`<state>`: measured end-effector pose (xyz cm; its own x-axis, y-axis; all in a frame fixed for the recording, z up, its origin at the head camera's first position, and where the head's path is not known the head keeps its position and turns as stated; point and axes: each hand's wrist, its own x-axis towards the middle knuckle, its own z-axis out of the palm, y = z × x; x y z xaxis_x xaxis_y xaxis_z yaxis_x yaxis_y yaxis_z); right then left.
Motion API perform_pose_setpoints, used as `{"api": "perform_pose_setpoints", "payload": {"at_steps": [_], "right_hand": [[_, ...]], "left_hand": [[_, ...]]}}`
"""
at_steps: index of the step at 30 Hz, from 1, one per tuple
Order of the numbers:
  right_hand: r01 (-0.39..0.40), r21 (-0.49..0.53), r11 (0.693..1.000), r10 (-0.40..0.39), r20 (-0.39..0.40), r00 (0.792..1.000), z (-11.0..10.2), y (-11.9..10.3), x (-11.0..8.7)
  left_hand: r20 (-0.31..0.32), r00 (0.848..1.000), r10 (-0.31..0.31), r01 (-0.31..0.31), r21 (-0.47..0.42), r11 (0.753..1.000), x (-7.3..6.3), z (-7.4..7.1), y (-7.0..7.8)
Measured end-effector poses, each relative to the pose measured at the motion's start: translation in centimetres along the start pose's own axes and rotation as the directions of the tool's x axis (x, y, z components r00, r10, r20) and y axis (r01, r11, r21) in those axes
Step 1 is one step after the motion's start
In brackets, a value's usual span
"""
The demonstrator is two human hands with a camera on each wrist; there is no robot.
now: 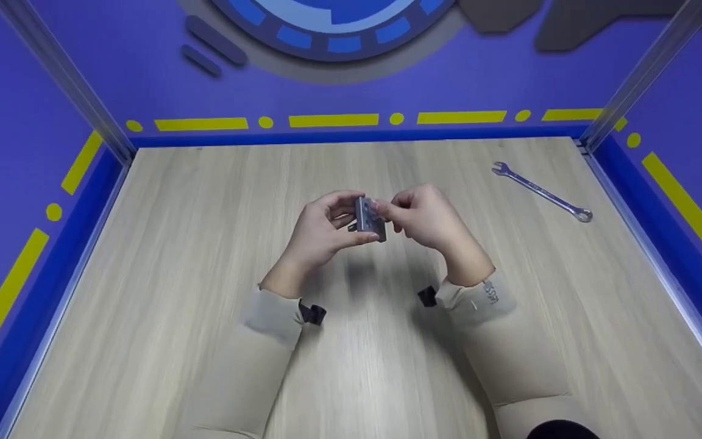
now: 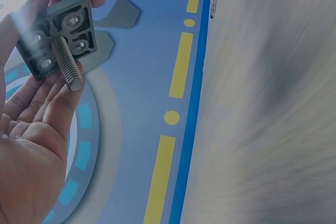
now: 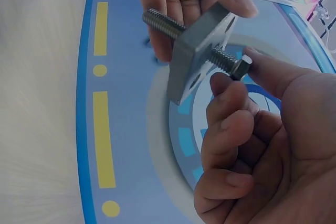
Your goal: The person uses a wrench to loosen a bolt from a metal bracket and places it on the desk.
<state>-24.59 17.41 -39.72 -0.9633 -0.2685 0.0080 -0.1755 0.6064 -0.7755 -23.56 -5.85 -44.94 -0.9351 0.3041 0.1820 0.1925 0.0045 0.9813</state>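
My left hand (image 1: 317, 235) holds a small square metal plate (image 1: 363, 213) upright above the table, gripping opposite edges between thumb and fingers. In the left wrist view the plate's recessed face has a round fitting near each corner, and a thick threaded shaft (image 2: 66, 64) juts from its middle. On the opposite face, in the right wrist view, stands a hex-headed bolt (image 3: 231, 63), its threads partly showing between head and plate. My right hand (image 1: 430, 219) pinches the bolt head between thumb and forefinger, with the other fingers curled beneath.
A combination wrench (image 1: 540, 192) lies on the right far part of the wooden table (image 1: 205, 256). Blue-purple panels with yellow marks (image 1: 334, 120) and metal posts enclose the table at the back and sides.
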Motion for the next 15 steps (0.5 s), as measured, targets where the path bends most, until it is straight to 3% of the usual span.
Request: {"api": "perform_pose_setpoints", "payload": {"at_steps": [15], "right_hand": [[0.211,0.012,0.977,-0.211,0.006,0.977,-0.52,-0.44,-0.95]], "left_hand": [[-0.005,1.000,-0.009,0.009,0.007,1.000,-0.04,0.00,0.14]]}}
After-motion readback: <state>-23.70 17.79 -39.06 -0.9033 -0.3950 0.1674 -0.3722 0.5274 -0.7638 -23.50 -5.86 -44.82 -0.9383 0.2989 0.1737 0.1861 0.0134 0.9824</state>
